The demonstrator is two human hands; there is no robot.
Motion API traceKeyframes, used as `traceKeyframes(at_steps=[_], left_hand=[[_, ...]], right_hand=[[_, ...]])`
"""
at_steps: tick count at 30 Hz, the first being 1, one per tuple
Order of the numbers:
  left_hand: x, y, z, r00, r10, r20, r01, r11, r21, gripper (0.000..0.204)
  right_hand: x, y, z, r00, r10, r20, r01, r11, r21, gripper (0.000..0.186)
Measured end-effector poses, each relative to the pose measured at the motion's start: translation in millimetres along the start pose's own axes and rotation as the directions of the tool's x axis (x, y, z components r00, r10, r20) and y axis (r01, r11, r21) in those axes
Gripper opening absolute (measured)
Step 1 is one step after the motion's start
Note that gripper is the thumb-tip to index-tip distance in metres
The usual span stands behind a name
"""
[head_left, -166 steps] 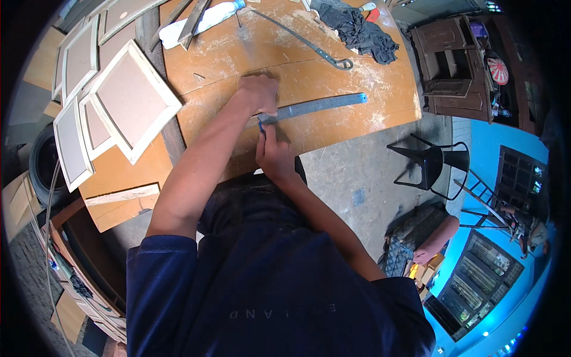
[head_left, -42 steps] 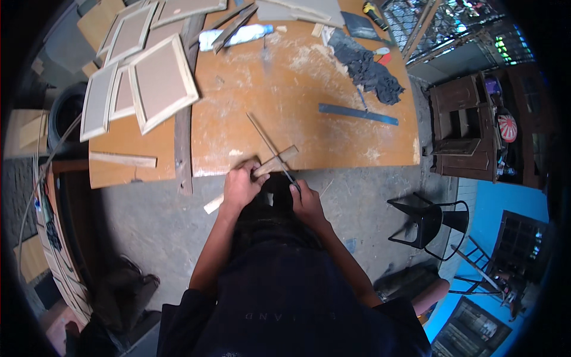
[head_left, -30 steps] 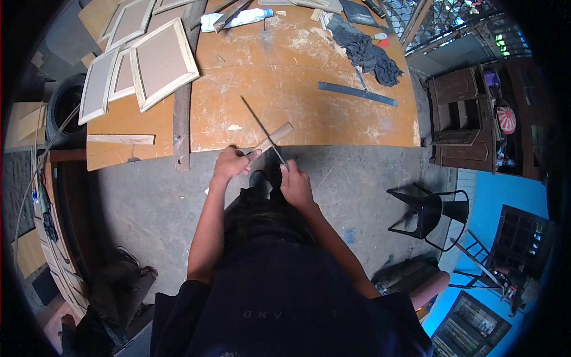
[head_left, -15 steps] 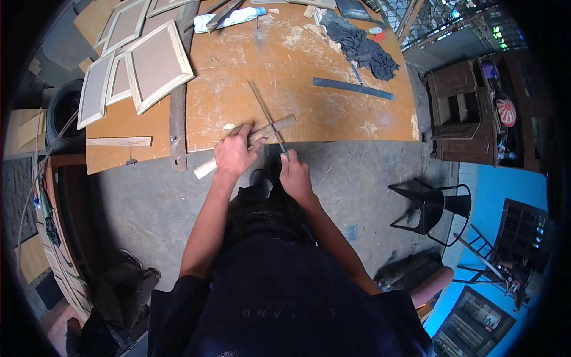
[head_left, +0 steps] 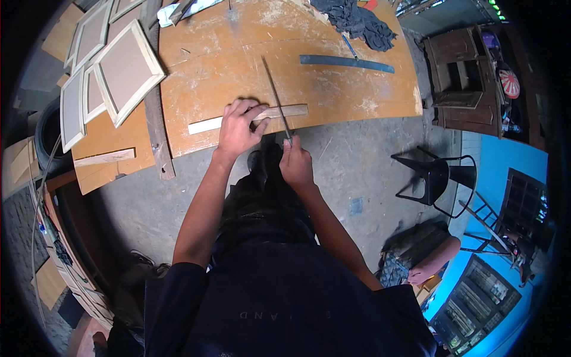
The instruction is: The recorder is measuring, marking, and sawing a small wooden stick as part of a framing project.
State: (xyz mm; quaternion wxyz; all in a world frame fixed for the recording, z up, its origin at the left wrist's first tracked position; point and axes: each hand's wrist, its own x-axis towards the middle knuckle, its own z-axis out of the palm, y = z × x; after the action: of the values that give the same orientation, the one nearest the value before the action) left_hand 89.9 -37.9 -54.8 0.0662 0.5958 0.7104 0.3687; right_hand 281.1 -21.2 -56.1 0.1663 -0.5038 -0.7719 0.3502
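Observation:
A pale wooden strip lies along the near edge of the table. My left hand is closed over its middle, fingers curled across it and pressing it on the tabletop. A hand saw, seen almost edge-on as a thin dark line, crosses the strip to the right of those fingers. Its blade points away from me over the table. My right hand grips the near end of the saw, just off the table edge; the handle is mostly hidden inside the fist.
Wooden frames are stacked at the table's left beside a dark plank. Farther off lie a dark flat bar and a black cloth. A black metal chair stands right. Another person's hand shows lower left.
The wooden strip has turned to lie nearly level with the table edge. The saw still crosses it, at a slightly different angle. My view has shifted, so the table sits higher.

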Motion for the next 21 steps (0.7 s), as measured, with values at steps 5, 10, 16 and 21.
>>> traceKeyframes(at_steps=[5, 10, 16, 21], left_hand=[[-0.5, 0.8, 2.9, 1.0, 0.026, -0.007, -0.026, 1.0, 0.017, 0.028], [-8.2, 7.6, 7.1, 0.995, 0.064, -0.079, -0.053, 0.99, 0.133, 0.029], [-7.8, 9.8, 11.2, 0.995, 0.037, -0.092, -0.026, 0.993, 0.115, 0.026], [-11.9, 11.6, 13.1, 0.996, 0.017, -0.093, -0.003, 0.99, 0.142, 0.024]], right_hand=[[-3.4, -5.2, 2.5, 1.0, 0.013, -0.005, -0.013, 0.999, 0.043, 0.016], [-13.1, -7.9, 5.6, 0.997, -0.038, -0.061, 0.046, 0.991, 0.122, 0.015], [-19.5, -5.4, 14.4, 0.996, -0.025, -0.083, 0.036, 0.991, 0.132, 0.014], [-19.8, -3.2, 16.7, 0.996, -0.059, -0.067, 0.063, 0.996, 0.061, 0.019]])
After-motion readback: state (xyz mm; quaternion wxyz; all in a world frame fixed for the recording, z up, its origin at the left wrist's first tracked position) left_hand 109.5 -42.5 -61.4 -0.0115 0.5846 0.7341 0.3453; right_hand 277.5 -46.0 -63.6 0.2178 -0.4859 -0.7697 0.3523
